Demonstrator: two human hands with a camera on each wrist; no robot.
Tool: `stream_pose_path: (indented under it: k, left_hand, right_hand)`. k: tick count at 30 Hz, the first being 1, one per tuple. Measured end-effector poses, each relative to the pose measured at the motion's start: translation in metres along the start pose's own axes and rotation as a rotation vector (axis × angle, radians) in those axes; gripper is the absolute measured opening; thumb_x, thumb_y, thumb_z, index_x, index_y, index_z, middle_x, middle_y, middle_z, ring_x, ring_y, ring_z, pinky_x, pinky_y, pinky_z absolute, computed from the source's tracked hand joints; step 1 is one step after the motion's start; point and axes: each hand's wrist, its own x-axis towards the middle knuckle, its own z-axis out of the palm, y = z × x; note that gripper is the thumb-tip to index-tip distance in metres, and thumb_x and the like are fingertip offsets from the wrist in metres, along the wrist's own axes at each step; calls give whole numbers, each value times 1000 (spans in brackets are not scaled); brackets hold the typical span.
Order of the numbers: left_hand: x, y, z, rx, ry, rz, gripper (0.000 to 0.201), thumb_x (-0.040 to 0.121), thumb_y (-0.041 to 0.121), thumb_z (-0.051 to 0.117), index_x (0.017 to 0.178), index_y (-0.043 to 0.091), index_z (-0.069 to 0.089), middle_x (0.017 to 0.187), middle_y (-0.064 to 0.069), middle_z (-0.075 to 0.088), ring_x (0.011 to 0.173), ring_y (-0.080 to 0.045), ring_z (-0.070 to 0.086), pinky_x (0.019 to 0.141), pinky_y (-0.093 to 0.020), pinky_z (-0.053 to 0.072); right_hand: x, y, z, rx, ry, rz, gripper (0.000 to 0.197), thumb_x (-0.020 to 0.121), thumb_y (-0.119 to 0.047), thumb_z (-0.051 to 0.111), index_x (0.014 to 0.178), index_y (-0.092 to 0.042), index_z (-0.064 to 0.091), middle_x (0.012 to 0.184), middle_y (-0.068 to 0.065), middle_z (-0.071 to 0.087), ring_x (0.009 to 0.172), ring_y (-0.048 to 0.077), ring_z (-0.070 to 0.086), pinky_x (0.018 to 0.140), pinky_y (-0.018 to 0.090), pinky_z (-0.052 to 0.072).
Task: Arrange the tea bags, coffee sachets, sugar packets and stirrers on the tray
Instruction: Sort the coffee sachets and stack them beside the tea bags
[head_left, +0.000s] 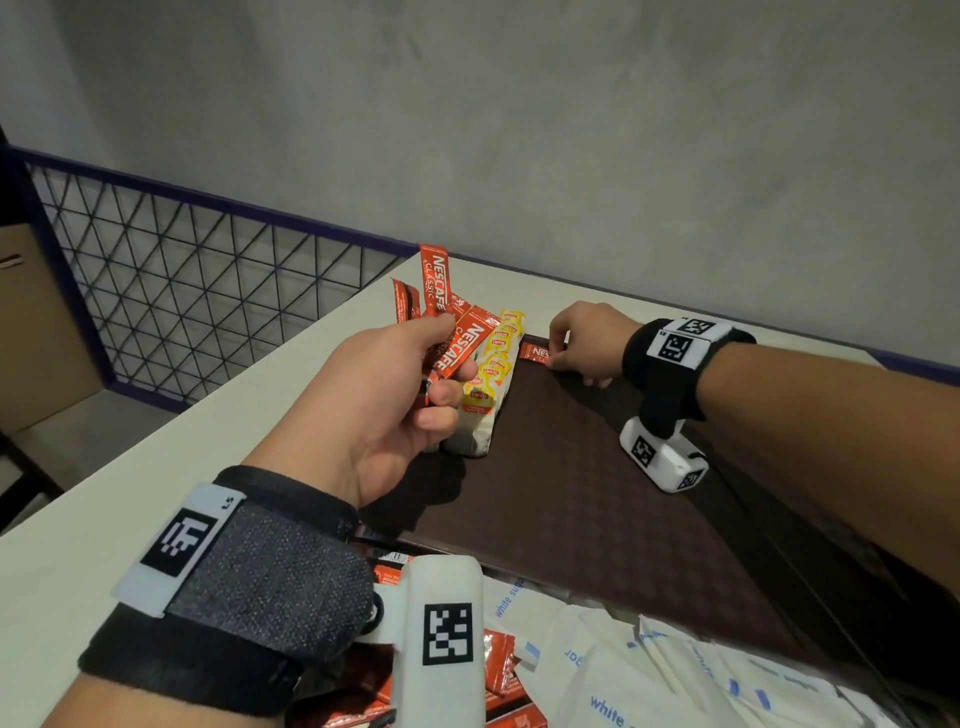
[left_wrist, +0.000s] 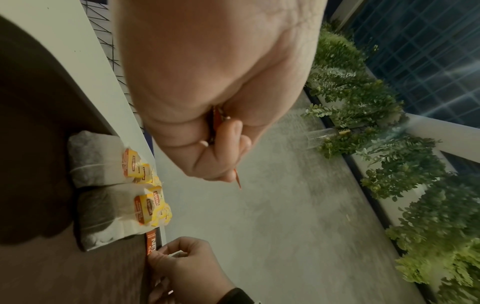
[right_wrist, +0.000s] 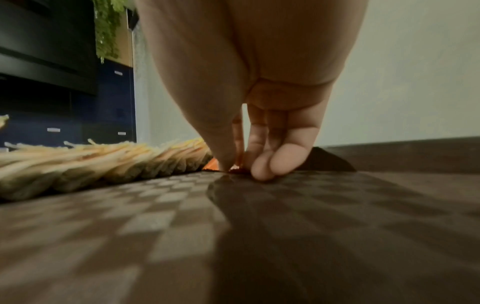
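Coffee sachet (head_left: 535, 353) pinned flat at the far edge of the tray (head_left: 597, 519), just beside the tea bags (head_left: 485, 384); right hand (head_left: 584, 345) curled over it, fingertips (right_wrist: 262, 170) pressing down on sachet and checkered tray surface. Tea bags already lined up in two overlapping rows along the tray's left edge, yellow tags up. More coffee sachets (head_left: 441, 322) fanned out in the left hand (head_left: 384, 410), clamped between thumb and curled fingers above the tray's left edge (a supply for the row just started, by the look of it). Off the tray's near edge, on the table (head_left: 104, 519): loose red sachets and a heap of white sugar packets (head_left: 649, 670), none placed yet. No stirrers in view. Judged early to midway: tea done, coffee barely begun, sugar and stirrers left.
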Motion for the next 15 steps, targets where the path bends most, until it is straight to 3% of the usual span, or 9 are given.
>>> stream_pose_path:
  k: [3,7,10,12,15]
  left_hand:
    - [-4,1,4,5,-21,14,20,106,24,55,93,9,54,65,-5,58,45,-6,38,32,-14,26]
    - [-10,6,6,3,-127,17,20,105,25,54,94,8,53,70,-5,57,46,-6,38,32,-14,26]
    - [-16,7,10,5,-267,18,19,103,26,54,97,8,53,74,-5,57,45,-5,38,31,-14,27]
    - [-24,6,16,-4,-367,15,18,99,25,56,95,8,54,75,-5,56,45,-5,38,31,-14,28]
    - [-33,0,23,32,-441,31,8,90,22,61,89,14,59,74,-4,56,46,-6,36,33,-13,25]
  right_hand:
    - [-17,-10,-18,152,-18,10,22,94,-29,69,96,-8,66,73,11,70,51,19,64,51,30,56]
    - [-81,-43,-69,941,-28,2,14,96,-23,68,102,-13,60,77,3,59,55,15,54,47,24,43]
    - [-142,-57,-94,1447,-69,2,16,96,-27,65,106,-15,59,76,2,56,55,11,51,45,19,41]
    - [-176,-58,-99,1575,-53,-13,22,95,-27,66,110,-13,58,78,3,56,57,11,51,43,19,41]
    - [-203,-55,-91,1530,6,-12,28,92,-29,70,113,-13,59,84,5,55,58,13,53,44,20,43]
